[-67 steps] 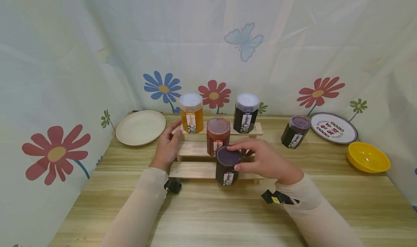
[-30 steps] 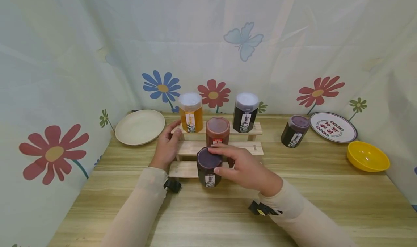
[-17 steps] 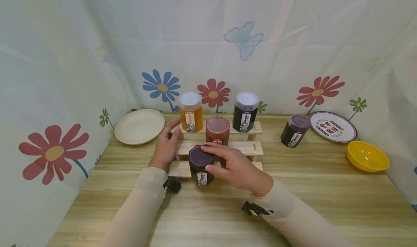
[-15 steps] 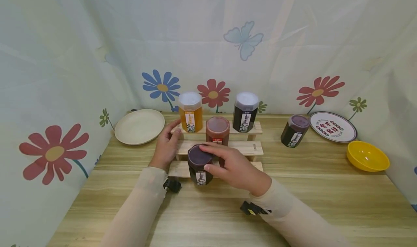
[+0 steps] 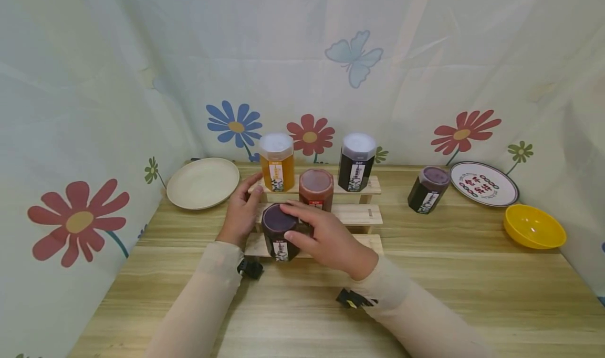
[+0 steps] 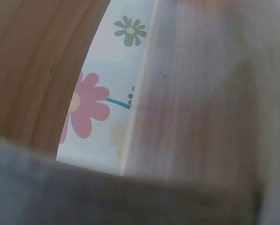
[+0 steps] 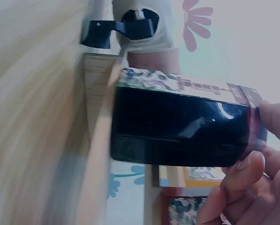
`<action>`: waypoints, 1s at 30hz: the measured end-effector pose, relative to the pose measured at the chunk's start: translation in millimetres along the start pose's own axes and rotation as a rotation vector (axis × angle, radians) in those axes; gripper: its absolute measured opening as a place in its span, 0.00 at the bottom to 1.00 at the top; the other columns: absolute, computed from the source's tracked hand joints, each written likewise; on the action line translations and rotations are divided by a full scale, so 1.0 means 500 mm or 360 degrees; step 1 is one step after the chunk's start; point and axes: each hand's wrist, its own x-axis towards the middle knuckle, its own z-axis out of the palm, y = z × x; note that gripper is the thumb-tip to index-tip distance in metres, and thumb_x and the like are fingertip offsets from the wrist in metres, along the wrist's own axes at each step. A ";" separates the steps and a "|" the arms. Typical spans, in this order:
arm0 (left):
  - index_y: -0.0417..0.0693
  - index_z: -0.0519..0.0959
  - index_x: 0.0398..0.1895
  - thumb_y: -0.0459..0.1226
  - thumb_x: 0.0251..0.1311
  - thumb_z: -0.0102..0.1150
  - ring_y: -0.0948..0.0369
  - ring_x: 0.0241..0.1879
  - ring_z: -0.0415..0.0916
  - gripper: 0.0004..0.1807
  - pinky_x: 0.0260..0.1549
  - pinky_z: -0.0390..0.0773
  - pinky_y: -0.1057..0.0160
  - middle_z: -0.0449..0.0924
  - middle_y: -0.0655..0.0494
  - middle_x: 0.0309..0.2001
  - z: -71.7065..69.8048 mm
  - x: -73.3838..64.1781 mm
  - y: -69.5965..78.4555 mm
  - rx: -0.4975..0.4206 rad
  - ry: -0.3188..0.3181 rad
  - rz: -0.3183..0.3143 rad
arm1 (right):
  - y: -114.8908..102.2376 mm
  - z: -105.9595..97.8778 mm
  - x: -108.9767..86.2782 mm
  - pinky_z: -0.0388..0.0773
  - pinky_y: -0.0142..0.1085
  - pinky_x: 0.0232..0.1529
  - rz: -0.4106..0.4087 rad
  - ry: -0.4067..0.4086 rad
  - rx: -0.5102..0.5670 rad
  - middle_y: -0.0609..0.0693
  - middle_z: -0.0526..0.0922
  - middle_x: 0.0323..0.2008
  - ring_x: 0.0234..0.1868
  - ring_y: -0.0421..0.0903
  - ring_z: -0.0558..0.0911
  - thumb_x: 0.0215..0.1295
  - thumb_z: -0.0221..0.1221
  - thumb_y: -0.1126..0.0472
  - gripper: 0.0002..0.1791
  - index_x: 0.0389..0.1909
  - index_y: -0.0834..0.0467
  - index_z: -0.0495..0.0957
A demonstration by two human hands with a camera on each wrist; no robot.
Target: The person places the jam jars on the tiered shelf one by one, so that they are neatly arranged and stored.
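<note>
My right hand [image 5: 331,237] grips a dark, purple-lidded jar [image 5: 276,242] near its lid, fingers and thumb around the rim. This jar stands upright at the left part of the lowest step of a wooden three-tier rack [image 5: 371,214]; its bottom is close to the plank edge in the right wrist view. My left hand [image 5: 242,211] holds the rack's left end by the top step, thumb in front. On the middle step is a reddish-brown jar [image 5: 316,187], partly hidden by my right hand. The top step bears an amber jar [image 5: 278,171] and a black, white-lidded jar [image 5: 356,169].
Another dark jar [image 5: 427,191] stands on the table right of the rack. Beyond it are a white patterned plate [image 5: 484,185] and a yellow bowl [image 5: 534,227]. A cream plate [image 5: 203,183] lies at the back left. A flowered curtain [image 5: 264,74] hangs behind.
My right hand has moved the dark jar left along the lowest step, from in front of the reddish-brown jar toward the rack's left end. My left hand has stayed in place.
</note>
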 end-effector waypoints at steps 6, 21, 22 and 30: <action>0.51 0.68 0.79 0.40 0.83 0.48 0.45 0.60 0.72 0.25 0.51 0.70 0.63 0.69 0.46 0.75 -0.002 0.002 -0.001 0.0051 -0.0003 -0.0019 | 0.004 0.016 0.004 0.68 0.52 0.74 -0.0008 0.0024 -0.0004 0.54 0.67 0.79 0.79 0.50 0.67 0.77 0.62 0.56 0.31 0.79 0.48 0.70; 0.51 0.67 0.80 0.41 0.83 0.49 0.39 0.53 0.72 0.26 0.41 0.73 0.68 0.75 0.38 0.60 -0.004 0.004 -0.001 0.0080 -0.0036 0.0027 | 0.004 0.010 0.000 0.65 0.53 0.76 -0.0012 -0.0012 0.0083 0.50 0.64 0.81 0.80 0.49 0.63 0.79 0.60 0.58 0.32 0.81 0.48 0.66; 0.50 0.67 0.80 0.41 0.83 0.49 0.39 0.53 0.72 0.26 0.41 0.73 0.68 0.74 0.38 0.60 -0.004 0.004 -0.002 0.0078 -0.0037 0.0021 | -0.001 0.006 -0.003 0.67 0.52 0.75 -0.0008 0.0003 0.0086 0.49 0.65 0.80 0.80 0.48 0.64 0.78 0.61 0.58 0.32 0.80 0.48 0.67; 0.55 0.67 0.81 0.42 0.84 0.48 0.46 0.53 0.71 0.26 0.43 0.72 0.66 0.74 0.43 0.65 -0.011 0.033 -0.054 0.0071 -0.0025 -0.0012 | -0.051 -0.081 -0.043 0.73 0.35 0.26 -0.0056 0.0117 0.0071 0.48 0.85 0.45 0.25 0.42 0.73 0.72 0.68 0.57 0.25 0.69 0.49 0.80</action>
